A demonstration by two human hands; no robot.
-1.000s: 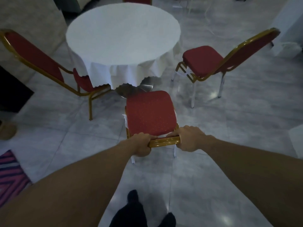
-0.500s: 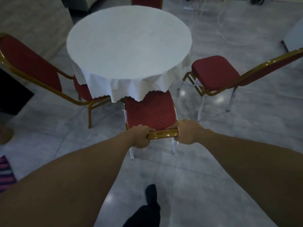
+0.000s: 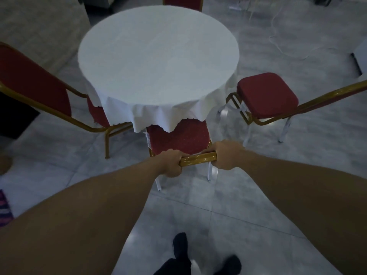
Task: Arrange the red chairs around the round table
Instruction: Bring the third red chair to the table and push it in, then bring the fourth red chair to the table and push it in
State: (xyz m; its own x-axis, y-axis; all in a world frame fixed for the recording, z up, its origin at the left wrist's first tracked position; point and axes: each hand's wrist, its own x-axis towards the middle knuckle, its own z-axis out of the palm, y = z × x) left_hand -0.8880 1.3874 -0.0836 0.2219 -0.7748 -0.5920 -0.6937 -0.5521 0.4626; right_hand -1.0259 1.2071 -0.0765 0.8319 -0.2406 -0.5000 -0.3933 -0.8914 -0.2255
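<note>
A round table (image 3: 158, 56) under a white cloth stands in the middle of the tiled floor. Just in front of me is a red chair (image 3: 178, 136) with a gold frame, its seat partly under the cloth's hanging edge. My left hand (image 3: 170, 162) and my right hand (image 3: 225, 154) both grip the gold top rail of its back. Another red chair (image 3: 35, 86) stands at the table's left, its seat tucked under the cloth. A third red chair (image 3: 267, 95) sits at the right, a little away from the table. A fourth chair's back (image 3: 181, 2) shows behind the table.
A pale upholstered block (image 3: 39, 26) fills the upper left, with a dark opening (image 3: 14, 120) beside it. A striped rug (image 3: 4, 209) lies at the left edge. White cables (image 3: 278, 36) trail over the floor at the back right. My dark socks (image 3: 180, 247) show below.
The chair in my hands has slid forward, from clear of the table to partly under the cloth's edge. I have stepped closer to the table with it.
</note>
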